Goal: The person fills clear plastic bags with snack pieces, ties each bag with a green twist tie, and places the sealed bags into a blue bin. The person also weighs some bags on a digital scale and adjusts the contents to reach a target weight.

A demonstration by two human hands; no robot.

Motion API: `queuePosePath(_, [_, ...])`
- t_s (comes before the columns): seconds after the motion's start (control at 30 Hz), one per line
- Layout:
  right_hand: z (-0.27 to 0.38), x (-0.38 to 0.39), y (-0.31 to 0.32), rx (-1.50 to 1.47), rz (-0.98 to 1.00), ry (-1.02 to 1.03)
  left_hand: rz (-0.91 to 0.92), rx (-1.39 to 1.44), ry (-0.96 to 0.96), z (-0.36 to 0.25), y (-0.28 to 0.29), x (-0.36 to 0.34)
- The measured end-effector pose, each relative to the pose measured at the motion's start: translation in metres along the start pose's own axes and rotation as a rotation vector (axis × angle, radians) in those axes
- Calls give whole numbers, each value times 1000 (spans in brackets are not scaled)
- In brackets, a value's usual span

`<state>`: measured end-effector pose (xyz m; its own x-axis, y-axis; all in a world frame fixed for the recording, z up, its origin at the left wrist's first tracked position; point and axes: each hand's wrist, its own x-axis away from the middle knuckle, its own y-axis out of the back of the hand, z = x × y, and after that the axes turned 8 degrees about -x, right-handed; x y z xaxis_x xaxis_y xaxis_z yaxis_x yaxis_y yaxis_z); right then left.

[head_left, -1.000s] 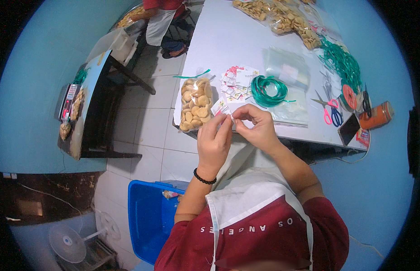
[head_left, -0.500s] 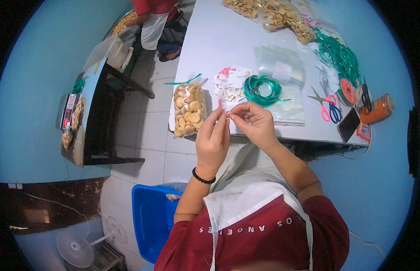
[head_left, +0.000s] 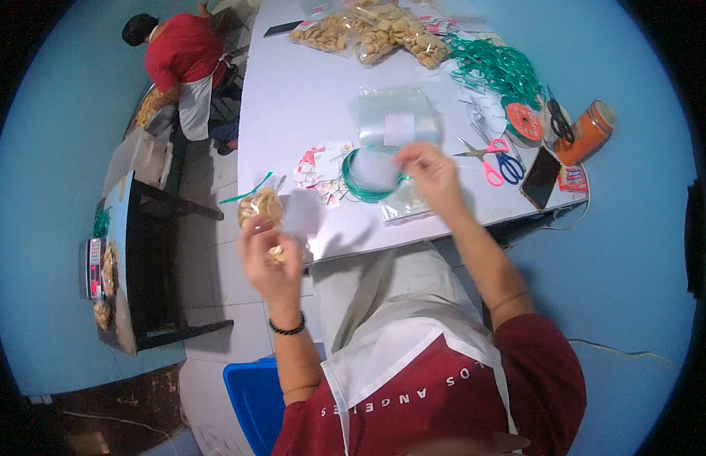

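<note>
Head view: now parted, the half-curled left hand [head_left: 271, 254] pinches a blurred white slip [head_left: 301, 213] by the biscuit bag [head_left: 260, 207] on the table [head_left: 300, 106]; the right hand [head_left: 429, 173] pinches a second slip [head_left: 375, 170], apparently separated.

White flat tabletop [head_left: 292, 99]: brightly lit, soft shadows near its front edge
Bare left hand [head_left: 271, 262], bare right hand [head_left: 435, 182]: motion-blurred
Clear flat plastic bags [head_left: 379, 110]: glossy reflections
Fisheye rim: black, bending lines

A white bench [head_left: 292, 95] carries bags of biscuits [head_left: 379, 38], clear bags [head_left: 374, 114], paper labels [head_left: 307, 171], tangled green ribbon [head_left: 499, 70], pink-handled scissors [head_left: 491, 173], a phone [head_left: 541, 178] and an orange jar [head_left: 585, 134].
</note>
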<state>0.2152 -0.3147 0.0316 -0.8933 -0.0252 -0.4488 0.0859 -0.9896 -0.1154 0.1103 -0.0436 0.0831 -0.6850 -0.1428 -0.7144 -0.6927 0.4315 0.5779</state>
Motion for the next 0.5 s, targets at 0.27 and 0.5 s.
queuePosePath(0.27, [-46, -76, 185, 1240, -157, 99, -19, 385, 378, 49, 40, 16])
queuePosePath(0.5, [-19, -56, 73, 998, 90, 355, -4, 171, 294, 39, 44, 25])
